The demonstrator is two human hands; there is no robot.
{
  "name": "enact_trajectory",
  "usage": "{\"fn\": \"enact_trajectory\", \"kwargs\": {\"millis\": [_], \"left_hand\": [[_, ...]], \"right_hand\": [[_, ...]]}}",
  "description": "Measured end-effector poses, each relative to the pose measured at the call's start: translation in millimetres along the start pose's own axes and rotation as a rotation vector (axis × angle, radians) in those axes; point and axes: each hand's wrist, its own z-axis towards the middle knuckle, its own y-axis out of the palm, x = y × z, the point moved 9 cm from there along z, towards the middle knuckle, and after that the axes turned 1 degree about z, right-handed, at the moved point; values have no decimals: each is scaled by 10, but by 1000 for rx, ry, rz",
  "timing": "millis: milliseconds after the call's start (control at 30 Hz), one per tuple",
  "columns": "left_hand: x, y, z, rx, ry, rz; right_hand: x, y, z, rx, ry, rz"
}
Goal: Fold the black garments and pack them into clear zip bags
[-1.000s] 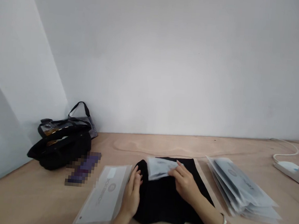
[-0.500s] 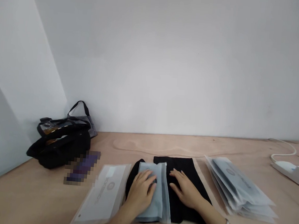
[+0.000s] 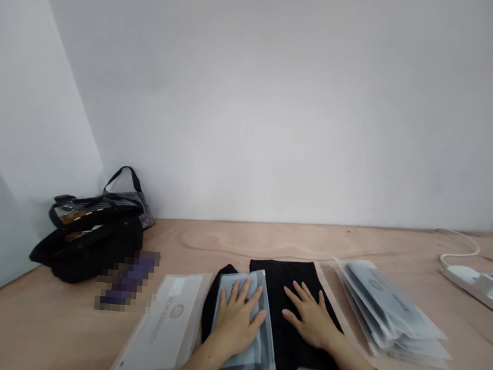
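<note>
My left hand (image 3: 238, 321) lies flat with fingers spread on a frosted zip bag (image 3: 263, 348), pressing it down over black fabric. To its right, my right hand (image 3: 310, 316) rests palm down on the black folded cloth (image 3: 279, 277), its fingers also spread. Part of the cloth shows at the left edge of the bag. Left of my hands is another frosted bag (image 3: 165, 322) with a printed logo, lying flat. What is inside the bag under my left hand is mostly hidden.
Several frosted bags (image 3: 391, 307) form a fanned pile on the right. A white power strip (image 3: 485, 286) with a cable sits at the far right. A black bag (image 3: 98, 247) and a striped bag (image 3: 147, 214) stand at the back left, near a pixelated purple item (image 3: 130, 281).
My left hand's fingers have spread wider and flattened on the bag, which has shifted slightly left. My right hand has also spread out and sits slightly further right on the cloth.
</note>
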Motion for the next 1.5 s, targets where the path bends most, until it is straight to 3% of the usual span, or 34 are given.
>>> {"fn": "enact_trajectory", "kwargs": {"millis": [200, 400, 667, 933, 1200, 1300, 1400, 1500], "left_hand": [[5, -151, 291, 37, -30, 9], [-20, -40, 376, 118, -33, 22], [-41, -36, 356, 145, -48, -34], [-79, 24, 388, 138, -65, -28], [-89, 31, 385, 147, -60, -58], [-93, 41, 387, 150, -57, -70], [-98, -6, 382, 188, -60, -104], [-42, -201, 309, 308, 8, -166]], "right_hand": [[-266, -284, 370, 192, 35, 227], [-398, -74, 728, 217, 208, 231], [-361, 71, 779, 230, 357, 175], [-388, 84, 511, 211, 354, 175], [-499, 240, -281, 209, 164, 151], [-477, 383, -507, 132, 110, 163], [-447, 378, -549, 97, 81, 196], [-422, 187, -438, 187, 52, 245]]}}
